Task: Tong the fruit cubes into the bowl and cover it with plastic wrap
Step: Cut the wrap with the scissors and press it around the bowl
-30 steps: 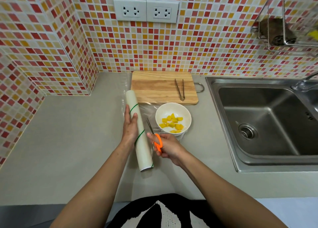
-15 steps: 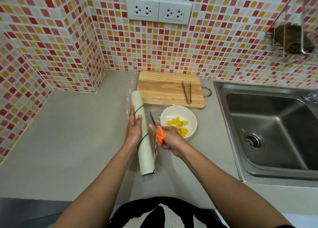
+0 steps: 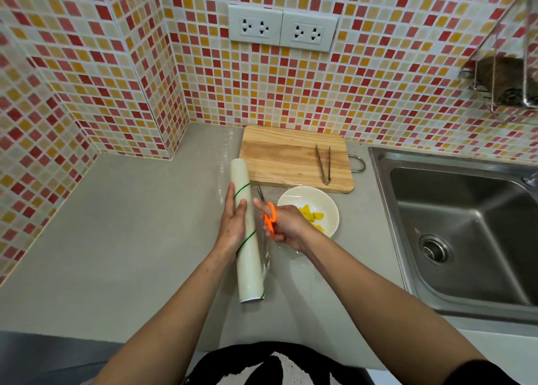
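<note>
Beside the bowl [image 3: 308,210], left hand [image 3: 233,224] flat on the roll [image 3: 247,239], right hand [image 3: 286,224] gripping scissors [image 3: 269,218]; film [image 3: 263,256] seemingly flimsy, clingy, best pinched at edges.

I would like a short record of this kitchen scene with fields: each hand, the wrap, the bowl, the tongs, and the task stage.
left hand: rests flat on the plastic wrap roll, steadying it on the counter
right hand: grips orange-handled scissors, blades pointing away beside the roll
wrap sheet: pulled out from the roll toward the bowl
bowl: white, holds yellow fruit cubes
tongs: lying on the wooden cutting board
stage: cutting the wrap
</note>
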